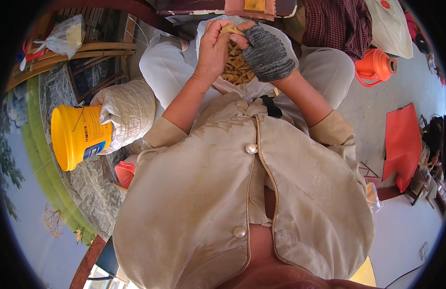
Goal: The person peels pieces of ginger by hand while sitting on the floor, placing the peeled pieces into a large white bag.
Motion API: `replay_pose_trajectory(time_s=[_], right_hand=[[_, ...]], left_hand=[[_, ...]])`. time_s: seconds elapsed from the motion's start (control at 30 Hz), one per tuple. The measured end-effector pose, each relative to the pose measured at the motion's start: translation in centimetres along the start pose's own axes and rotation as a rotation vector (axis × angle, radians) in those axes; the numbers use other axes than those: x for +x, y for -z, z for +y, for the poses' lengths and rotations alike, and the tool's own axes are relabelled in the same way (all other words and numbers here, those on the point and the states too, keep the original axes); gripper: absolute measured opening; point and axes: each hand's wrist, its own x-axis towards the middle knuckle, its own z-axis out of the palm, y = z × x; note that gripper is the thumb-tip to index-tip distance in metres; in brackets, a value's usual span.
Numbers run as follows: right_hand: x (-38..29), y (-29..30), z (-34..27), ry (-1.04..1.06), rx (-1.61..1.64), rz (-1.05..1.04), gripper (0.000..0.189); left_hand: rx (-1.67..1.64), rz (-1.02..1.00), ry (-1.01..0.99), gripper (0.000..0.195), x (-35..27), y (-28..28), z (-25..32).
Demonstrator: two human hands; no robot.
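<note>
A pale yellow-brown, dried-looking piece (231, 29) is pinched between both hands, high in the picture. My left hand (215, 48) is bare and grips one side of it with thumb and fingers. On my right hand (268, 52) is a grey knitted fingerless glove, and its bare thumb and fingertip hold the other side. Below the hands, many similar small pieces (239, 70) lie in a whitish plastic bag (286, 36) between the knees. The hands partly cover the pieces. What the pieces are made of cannot be told.
A dark red table edge (194, 8) with a pink cloth (232, 9) is beyond the bag. A white woven sack (130, 108) and yellow bucket (78, 133) stand left, near wooden slatted furniture (96, 50). An orange-red jug (374, 67) and checked cloth (338, 25) are at the right.
</note>
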Motion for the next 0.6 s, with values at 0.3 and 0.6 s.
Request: replay_pose_trajectory(time_s=[0.3, 0.6], right_hand=[[0.0, 0.7, 1.6, 0.026, 0.188, 0.011, 0.025], [1.1, 1.7, 1.3, -0.640, 0.808, -0.475, 0.032]], left_hand=[[0.247, -0.169, -0.032, 0.013, -0.4, 1.3, 2.0], [-0.046, 0.007, -0.002, 0.014, -0.4, 0.8, 1.0]])
